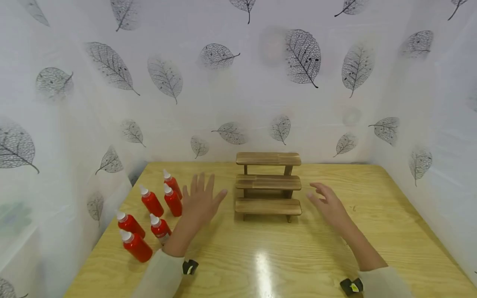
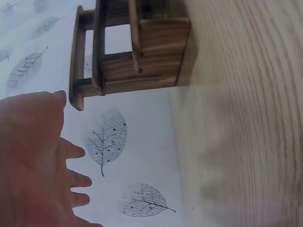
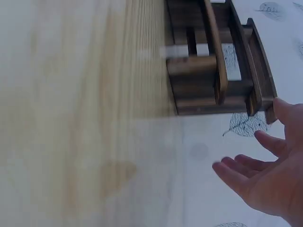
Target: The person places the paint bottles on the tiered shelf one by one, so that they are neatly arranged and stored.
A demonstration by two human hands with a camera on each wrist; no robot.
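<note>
Left hand (image 1: pixel 200 203) near red bottles (image 1: pixel 173 203), right hand (image 1: pixel 331 207) — wooden rack (image 1: pixel 268 182) between

Whitish sheeting (image 1: pixel 257 95) with dark, veined leaf prints (image 1: pixel 303 56) is hanging behind the yellowish wooden counter (image 1: pixel 406 244) and enclosing its left and right sides. Near the counter's front edge, a bright streak of light (image 1: pixel 263 271) is reflecting off the surface.
</note>
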